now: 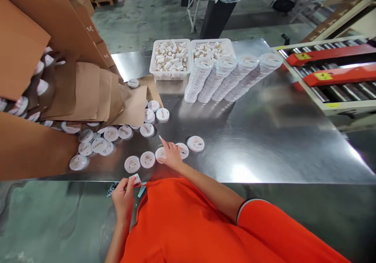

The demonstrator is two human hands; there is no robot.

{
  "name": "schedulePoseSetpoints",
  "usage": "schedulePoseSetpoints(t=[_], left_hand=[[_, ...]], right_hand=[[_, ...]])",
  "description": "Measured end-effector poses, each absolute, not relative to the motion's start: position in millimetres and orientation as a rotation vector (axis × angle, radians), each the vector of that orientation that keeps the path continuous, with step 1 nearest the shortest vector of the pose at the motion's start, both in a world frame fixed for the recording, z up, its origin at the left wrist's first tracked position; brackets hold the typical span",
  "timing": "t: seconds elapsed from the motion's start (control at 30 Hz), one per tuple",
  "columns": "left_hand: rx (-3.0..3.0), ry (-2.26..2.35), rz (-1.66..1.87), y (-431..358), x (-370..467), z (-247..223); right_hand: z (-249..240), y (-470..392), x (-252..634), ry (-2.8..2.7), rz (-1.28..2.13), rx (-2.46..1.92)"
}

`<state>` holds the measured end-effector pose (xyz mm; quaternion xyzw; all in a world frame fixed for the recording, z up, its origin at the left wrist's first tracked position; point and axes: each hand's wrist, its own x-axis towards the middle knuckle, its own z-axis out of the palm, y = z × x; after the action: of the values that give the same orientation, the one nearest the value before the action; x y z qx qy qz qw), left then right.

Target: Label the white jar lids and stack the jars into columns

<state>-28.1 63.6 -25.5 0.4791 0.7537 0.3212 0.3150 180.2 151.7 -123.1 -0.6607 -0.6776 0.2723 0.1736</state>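
Note:
Near the front edge of the metal table, several round white lids or tubs lie in a row, among them one at the left end (132, 164) and one at the right end (196, 143). Over the middle of the row, my right hand (172, 153) touches the discs, its fingers spread. My left hand (123, 192), at the table's edge, pinches a small white and red label piece (135, 179) between thumb and finger. More round containers (99, 145) are heaped at the left, beside brown cardboard dividers (91, 90).
Two white baskets (170, 75) of small bottles stand at the back. Tall stacks of clear round containers (219, 79) lean beside them. A large cardboard box (35, 149) is at the left, a roller conveyor (326, 92) at the right.

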Motion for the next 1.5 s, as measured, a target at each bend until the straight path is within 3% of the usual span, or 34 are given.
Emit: schedulePoseSetpoints(t=[0.2,0.37,0.6,0.8,1.5], left_hand=[[1.222,2.013,0.851,56.1,-39.9,-31.2],[1.112,1.974,0.867,50.9,-38.1,-36.9],[1.081,1.939,0.843,51.7,-32.7,-38.0],[1.177,1.940,0.817,54.2,-26.8,-37.5],[1.104,1.953,0.817,48.4,-28.2,-44.5]], right_hand=[[-165.0,148.3,188.5,-2.453,0.589,-1.853],[-163.2,160.6,206.3,-2.263,0.705,-1.814],[-152.4,160.0,233.6,-1.688,0.883,-2.145],[-154.9,156.6,221.3,-1.753,1.016,-2.169],[-151.9,158.1,207.1,-2.047,0.768,-2.248]])
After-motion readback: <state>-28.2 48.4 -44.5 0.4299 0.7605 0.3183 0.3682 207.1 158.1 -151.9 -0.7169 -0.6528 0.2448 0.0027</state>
